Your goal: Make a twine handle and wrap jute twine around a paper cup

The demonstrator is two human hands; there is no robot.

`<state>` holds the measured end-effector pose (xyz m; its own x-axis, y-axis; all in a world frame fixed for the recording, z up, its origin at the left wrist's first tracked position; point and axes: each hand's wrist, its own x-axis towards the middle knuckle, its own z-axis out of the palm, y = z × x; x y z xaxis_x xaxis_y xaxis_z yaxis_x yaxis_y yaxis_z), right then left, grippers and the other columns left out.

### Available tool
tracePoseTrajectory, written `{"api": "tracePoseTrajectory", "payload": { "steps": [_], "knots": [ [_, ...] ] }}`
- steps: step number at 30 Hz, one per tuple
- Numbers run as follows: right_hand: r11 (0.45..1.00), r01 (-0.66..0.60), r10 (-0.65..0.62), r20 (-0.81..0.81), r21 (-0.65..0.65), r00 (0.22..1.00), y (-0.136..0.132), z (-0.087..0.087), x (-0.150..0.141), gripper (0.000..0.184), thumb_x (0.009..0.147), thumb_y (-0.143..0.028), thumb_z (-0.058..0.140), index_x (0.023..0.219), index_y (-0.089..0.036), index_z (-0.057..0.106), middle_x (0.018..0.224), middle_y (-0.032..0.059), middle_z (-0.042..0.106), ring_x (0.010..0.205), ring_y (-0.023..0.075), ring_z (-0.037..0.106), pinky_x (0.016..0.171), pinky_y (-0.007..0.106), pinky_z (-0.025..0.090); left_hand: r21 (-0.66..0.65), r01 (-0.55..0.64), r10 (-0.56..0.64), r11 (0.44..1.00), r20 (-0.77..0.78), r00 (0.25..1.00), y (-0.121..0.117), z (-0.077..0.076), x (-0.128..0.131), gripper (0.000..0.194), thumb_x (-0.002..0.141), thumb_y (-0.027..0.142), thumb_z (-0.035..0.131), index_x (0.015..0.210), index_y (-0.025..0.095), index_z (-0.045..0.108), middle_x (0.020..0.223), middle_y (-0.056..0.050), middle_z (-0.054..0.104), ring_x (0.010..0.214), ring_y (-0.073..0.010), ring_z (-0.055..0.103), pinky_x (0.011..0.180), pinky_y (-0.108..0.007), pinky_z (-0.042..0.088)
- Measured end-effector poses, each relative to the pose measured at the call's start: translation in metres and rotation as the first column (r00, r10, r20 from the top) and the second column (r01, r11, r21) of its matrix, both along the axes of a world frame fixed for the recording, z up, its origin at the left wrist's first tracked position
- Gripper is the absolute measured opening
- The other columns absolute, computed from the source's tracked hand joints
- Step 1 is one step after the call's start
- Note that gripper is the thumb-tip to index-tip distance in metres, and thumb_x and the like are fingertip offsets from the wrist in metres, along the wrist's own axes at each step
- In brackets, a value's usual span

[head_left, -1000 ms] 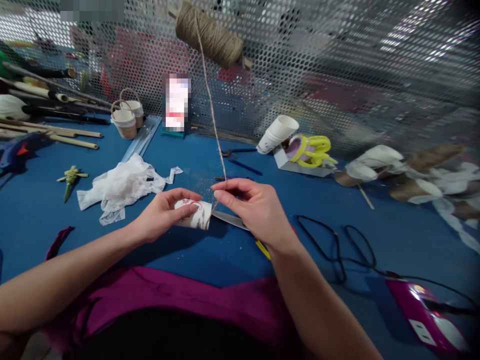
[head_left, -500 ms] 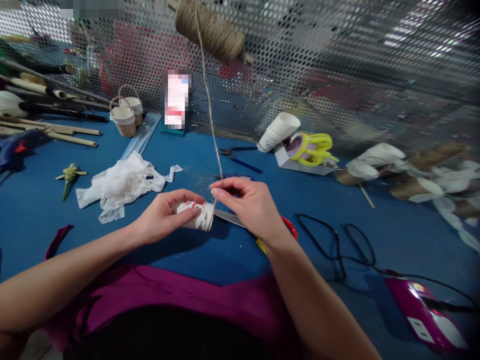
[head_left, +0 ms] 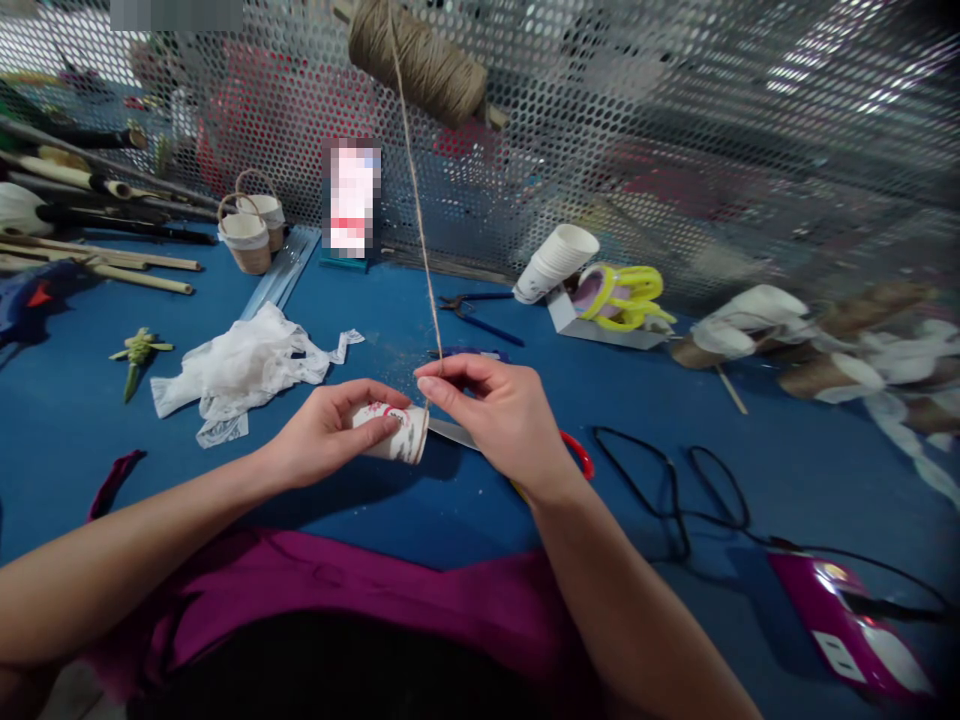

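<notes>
My left hand (head_left: 334,432) is wrapped round a small white paper cup (head_left: 405,440) with a printed pattern, which lies on its side in the air above the table. Between thumb and forefinger, my right hand (head_left: 487,405) pinches a strand of twine (head_left: 421,230) close to the cup's right end. That strand runs up to a large spool of twine (head_left: 420,65) hung on a rod at the perforated metal panel. Twine appears to lie along the cup's end edge. Beneath my right hand are scissors (head_left: 454,432) with red and yellow handles, partly hidden.
White lace (head_left: 251,365) lies left of the cup. Behind are pliers (head_left: 487,318), stacked paper cups (head_left: 559,260) and a box with yellow-handled scissors (head_left: 630,300). Two small twine-handled buckets (head_left: 247,245) stand by a phone (head_left: 351,200). A black cord (head_left: 675,490) leads to a purple power strip (head_left: 844,620).
Both hands keep nearly the same hold and place. My right hand has shifted very slightly left with the twine; the view has moved a little.
</notes>
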<state>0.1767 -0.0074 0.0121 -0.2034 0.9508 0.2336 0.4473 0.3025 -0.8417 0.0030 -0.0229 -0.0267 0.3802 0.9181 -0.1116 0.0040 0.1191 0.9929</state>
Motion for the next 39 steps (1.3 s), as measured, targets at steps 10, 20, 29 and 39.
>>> {"api": "tracePoseTrajectory", "payload": {
  "steps": [10,20,29,39],
  "knots": [
    [1.0,0.003,-0.003,-0.006,-0.008,1.0,0.002,-0.003,-0.001,0.008,0.073,-0.023,0.064,0.076,-0.017,0.068,0.071,0.0002,0.07,0.063,0.0115,0.06,0.059,0.024,0.048,-0.043,0.004,-0.002,0.999,0.043,0.999,-0.001,0.0,0.001,0.023,0.074,0.026,0.061,0.093,0.012,0.06,0.075,0.0,0.062,0.06,-0.0072,0.055,0.062,-0.019,0.048],
    [0.996,0.005,-0.007,-0.019,-0.085,1.0,0.006,-0.007,0.0,0.01,0.072,-0.025,0.064,0.075,-0.016,0.068,0.071,0.0007,0.07,0.064,0.0118,0.061,0.059,0.025,0.048,0.03,-0.013,0.013,0.999,-0.002,1.0,-0.002,0.001,-0.003,0.023,0.074,0.026,0.061,0.093,0.012,0.062,0.075,-0.001,0.062,0.06,-0.0066,0.054,0.059,-0.016,0.046],
    [0.993,-0.04,0.038,-0.017,-0.108,0.999,0.007,-0.01,0.001,0.009,0.074,-0.025,0.062,0.077,-0.018,0.067,0.074,0.0012,0.07,0.068,0.0136,0.062,0.063,0.027,0.049,0.205,-0.054,0.065,0.977,-0.048,0.997,-0.004,0.005,-0.002,0.018,0.076,0.025,0.059,0.089,0.013,0.065,0.081,-0.005,0.068,0.061,-0.0097,0.056,0.057,-0.019,0.046],
    [0.963,-0.09,0.035,-0.212,-0.255,0.977,0.009,-0.017,0.0,0.021,0.07,-0.025,0.064,0.089,-0.017,0.058,0.07,-0.0024,0.059,0.064,0.0096,0.054,0.063,0.025,0.045,0.327,-0.067,0.106,0.943,-0.1,0.989,-0.006,0.002,-0.005,0.018,0.077,0.024,0.058,0.088,0.013,0.066,0.077,-0.006,0.066,0.063,-0.0116,0.056,0.057,-0.021,0.044]
  ]
}}
